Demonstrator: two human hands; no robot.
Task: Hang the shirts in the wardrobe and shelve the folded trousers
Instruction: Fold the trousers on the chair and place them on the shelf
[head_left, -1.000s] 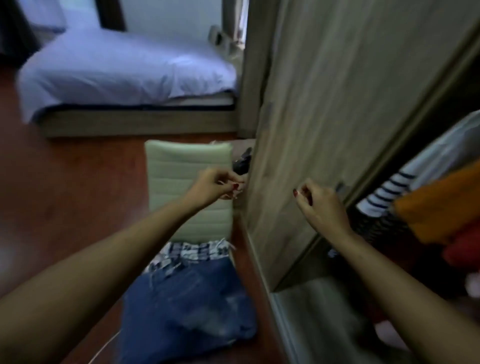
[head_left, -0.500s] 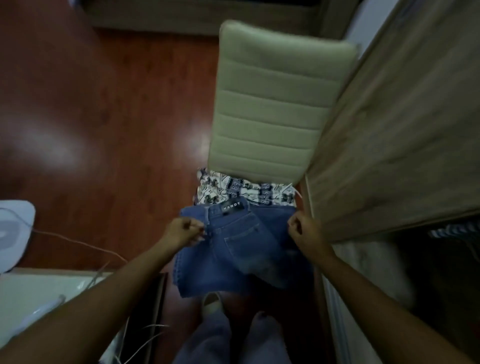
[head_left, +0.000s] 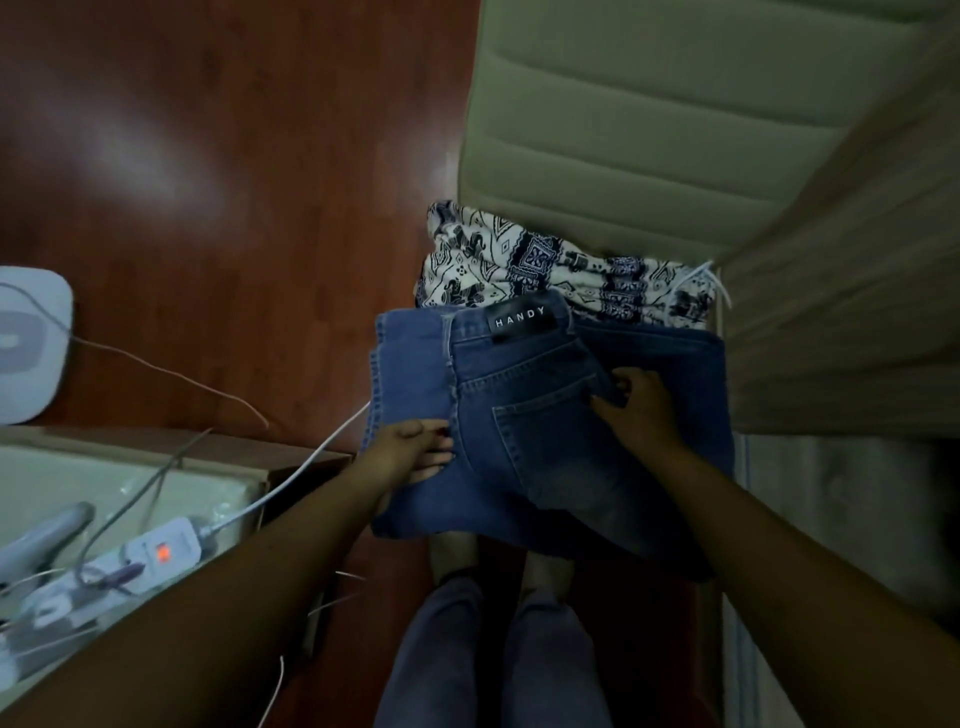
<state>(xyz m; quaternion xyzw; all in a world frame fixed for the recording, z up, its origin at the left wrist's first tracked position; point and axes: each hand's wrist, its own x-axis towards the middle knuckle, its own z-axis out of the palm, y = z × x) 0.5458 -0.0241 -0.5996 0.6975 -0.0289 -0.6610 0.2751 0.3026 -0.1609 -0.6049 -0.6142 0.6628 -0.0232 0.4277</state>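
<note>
Looking down through the head camera, you have the folded jeans (head_left: 545, 431) at the centre of the frame, raised clear of the floor (head_left: 234, 156), with your feet showing under their lower edge at 6 o'clock. Your left hand (head_left: 415, 457) holds the bundle's left fold at 9 o'clock, fingers laid over the top of the denim and the thumb hidden beneath, so it reads as a pinch rather than a flat rest. Your right hand (head_left: 639, 415) sits at 3 o'clock of the back pocket, fingers curled into the fold and gripping it. Holding both sides like this probably keeps the fold from dropping open while you carry it. A black waistband patch (head_left: 519, 323) at 12 o'clock on the jeans reads "HANDY" in white capitals. Just beyond it, also at 12 o'clock, the patterned trousers (head_left: 545, 270), white with a dark print, lie on the chair (head_left: 649, 130) seat against its ribbed pale-green back, likely the next piece to shelve. The wooden wardrobe door (head_left: 857, 260) runs along 2 to 3 o'clock, close beside your right hand, so the shelf should be a short turn to that side. At 8 o'clock a white power strip (head_left: 156, 556) with a lit orange switch rests on a pale surface, and its cable trails toward the jeans; mind it as you turn. No other writing is legible.
</note>
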